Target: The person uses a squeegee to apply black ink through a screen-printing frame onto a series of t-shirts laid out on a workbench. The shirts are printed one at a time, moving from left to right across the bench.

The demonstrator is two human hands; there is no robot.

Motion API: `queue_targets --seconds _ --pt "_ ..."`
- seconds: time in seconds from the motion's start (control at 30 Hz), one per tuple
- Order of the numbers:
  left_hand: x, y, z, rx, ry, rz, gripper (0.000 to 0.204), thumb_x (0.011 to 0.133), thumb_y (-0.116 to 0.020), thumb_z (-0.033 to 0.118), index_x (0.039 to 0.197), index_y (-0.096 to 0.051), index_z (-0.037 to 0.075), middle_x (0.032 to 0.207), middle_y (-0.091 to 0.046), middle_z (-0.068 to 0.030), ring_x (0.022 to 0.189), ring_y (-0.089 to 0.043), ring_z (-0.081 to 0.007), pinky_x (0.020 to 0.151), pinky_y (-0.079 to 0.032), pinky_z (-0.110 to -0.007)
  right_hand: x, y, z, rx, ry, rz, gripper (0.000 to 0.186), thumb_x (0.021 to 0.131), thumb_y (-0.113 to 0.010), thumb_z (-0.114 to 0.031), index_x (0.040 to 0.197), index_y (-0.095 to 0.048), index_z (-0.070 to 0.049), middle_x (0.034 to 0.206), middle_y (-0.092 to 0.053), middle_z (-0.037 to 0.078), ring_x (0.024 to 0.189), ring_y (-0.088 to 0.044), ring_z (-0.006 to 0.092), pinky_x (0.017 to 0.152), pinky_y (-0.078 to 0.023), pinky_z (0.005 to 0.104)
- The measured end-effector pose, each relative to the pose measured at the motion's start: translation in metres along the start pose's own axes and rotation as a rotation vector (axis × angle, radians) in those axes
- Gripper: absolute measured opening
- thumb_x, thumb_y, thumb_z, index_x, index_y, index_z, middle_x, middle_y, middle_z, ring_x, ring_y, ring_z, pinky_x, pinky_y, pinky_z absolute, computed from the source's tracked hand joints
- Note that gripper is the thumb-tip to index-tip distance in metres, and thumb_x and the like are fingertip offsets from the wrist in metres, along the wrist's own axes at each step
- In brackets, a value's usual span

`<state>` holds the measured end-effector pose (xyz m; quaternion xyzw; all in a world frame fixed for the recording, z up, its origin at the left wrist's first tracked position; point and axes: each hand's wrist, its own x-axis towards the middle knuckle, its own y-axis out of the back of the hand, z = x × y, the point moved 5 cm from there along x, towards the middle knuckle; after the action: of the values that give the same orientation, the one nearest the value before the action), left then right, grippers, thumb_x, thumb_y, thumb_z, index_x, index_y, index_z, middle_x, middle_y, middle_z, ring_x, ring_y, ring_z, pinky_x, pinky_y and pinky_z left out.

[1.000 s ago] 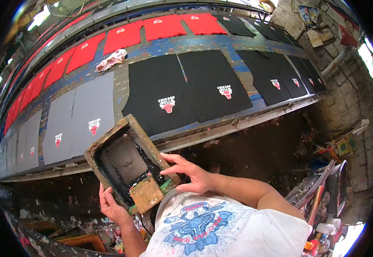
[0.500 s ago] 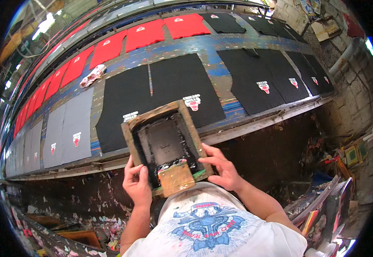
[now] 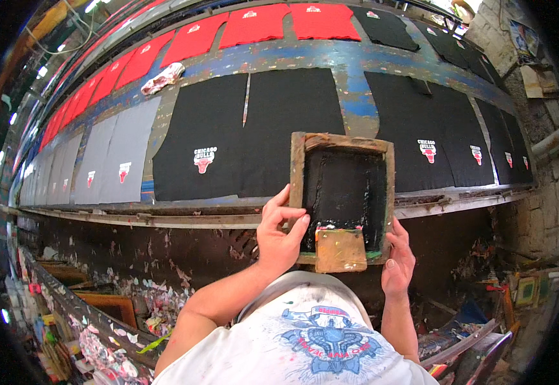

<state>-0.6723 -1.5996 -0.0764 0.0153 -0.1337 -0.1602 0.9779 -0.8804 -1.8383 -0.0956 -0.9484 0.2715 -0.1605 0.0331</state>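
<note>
Both of my hands hold a small, worn wooden screen-printing frame [image 3: 341,140] with a dark, ink-smeared inside. A flat wooden block [image 3: 340,249] lies across its near edge. My left hand [image 3: 278,234] grips the left side, fingers curled at the rim; my right hand [image 3: 397,260] grips the lower right side. Just beyond the frame, black fabric panels [image 3: 202,115] with small white-and-red prints lie flat on a long paint-flecked table [image 3: 356,54], with grey panels [image 3: 122,135] to the left.
Red printed panels [image 3: 253,29] line the table's back, near a crumpled cloth [image 3: 162,78]. A ledge [image 3: 221,220] edges the table's front. Wooden frames [image 3: 106,307] and scraps lie below left, small screens [image 3: 528,290] at right beside a block wall [image 3: 546,192].
The frame has gone from tilted, at lower left, to nearly square and further right, over the right part of the middle black panels. My hands moved with it, and the view has turned.
</note>
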Motion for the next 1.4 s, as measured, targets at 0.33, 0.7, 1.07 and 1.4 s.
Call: queue_targets --seconds 0.33,0.7,1.07,1.4 --pt "0.073 0.005 -0.027 -0.062 0.027 -0.027 0.018 0.094 -0.083 -0.001 0.111 -0.081 0.006 0.162 -0.061 -0.026 0.146 -0.062 -0.0346 0.121 -0.049 -0.046 0.056 -0.027 0.001 -0.073 -0.007 0.007 0.062 0.101 -0.075 -0.038 0.151 -0.071 -0.002 0.179 -0.041 0.029 0.169 -0.037 0.0413 0.138 -0.027 0.054" --pt "0.181 0.033 0.0 0.042 -0.087 0.006 0.064 0.09 -0.078 -0.008 0.152 -0.065 0.002 0.171 -0.054 -0.0182 0.154 -0.057 -0.0281 0.123 -0.051 -0.04 0.175 -0.077 -0.014 -0.067 0.142 -0.136 0.066 0.103 -0.076 -0.045 0.155 -0.069 -0.005 0.18 -0.036 0.032 0.17 -0.034 0.0439 0.138 -0.025 0.0549" --pt "0.266 0.055 0.027 -0.006 -0.28 0.099 0.035 0.091 -0.073 -0.01 0.124 -0.081 0.0 0.16 -0.066 -0.017 0.135 -0.07 -0.0194 0.103 -0.061 -0.032 0.28 -0.093 -0.004 0.07 0.147 -0.275 0.079 0.101 -0.081 -0.044 0.16 -0.06 0.004 0.18 -0.036 0.026 0.165 -0.04 0.0353 0.133 -0.035 0.0512" --pt "0.125 0.052 -0.121 -0.076 0.153 0.144 0.021 0.088 -0.072 -0.015 0.099 -0.075 0.002 0.168 -0.058 -0.0257 0.153 -0.06 -0.0317 0.122 -0.049 -0.042 0.162 -0.073 0.097 0.04 -0.238 -0.283 0.059 0.102 -0.073 -0.023 0.155 -0.065 0.003 0.179 -0.035 0.024 0.169 -0.034 0.036 0.138 -0.026 0.0513"
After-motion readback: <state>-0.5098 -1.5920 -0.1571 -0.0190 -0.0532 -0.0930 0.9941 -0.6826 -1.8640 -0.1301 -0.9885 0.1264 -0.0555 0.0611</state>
